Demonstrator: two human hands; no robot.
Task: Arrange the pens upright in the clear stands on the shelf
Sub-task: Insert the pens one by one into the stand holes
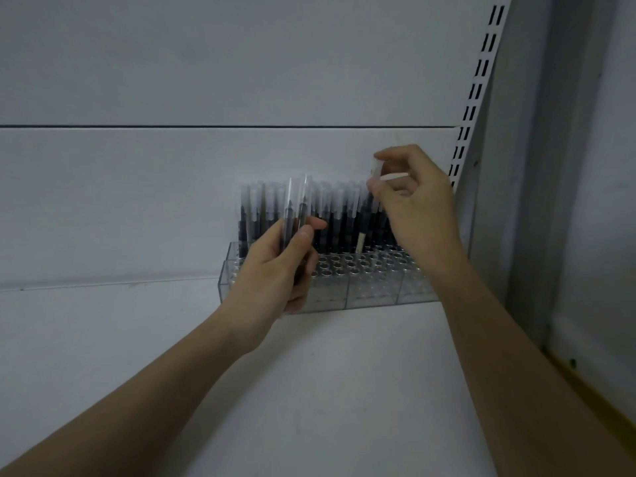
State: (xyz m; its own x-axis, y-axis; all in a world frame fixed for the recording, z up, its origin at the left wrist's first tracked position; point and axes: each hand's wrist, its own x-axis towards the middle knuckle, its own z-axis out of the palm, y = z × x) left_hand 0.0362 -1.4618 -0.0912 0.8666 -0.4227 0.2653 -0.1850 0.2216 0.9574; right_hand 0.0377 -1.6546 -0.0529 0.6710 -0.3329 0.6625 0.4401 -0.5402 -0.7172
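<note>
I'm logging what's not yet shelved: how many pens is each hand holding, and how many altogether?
Left hand: 2 pens visible
Right hand: 1 pen
Total in hand: 3
The racked pens in the clear stands are too crowded to count.

— Where did the clear stands (371,290) sit?
— At the shelf's (309,390) back edge, near its right corner, side by side in a row.
— And the pens (339,218)?
— Dark barrels with frosted clear caps, upright and packed in the rear holes; the front holes stood open. A few more pens (296,215) were upright just before the row's left part.
</note>
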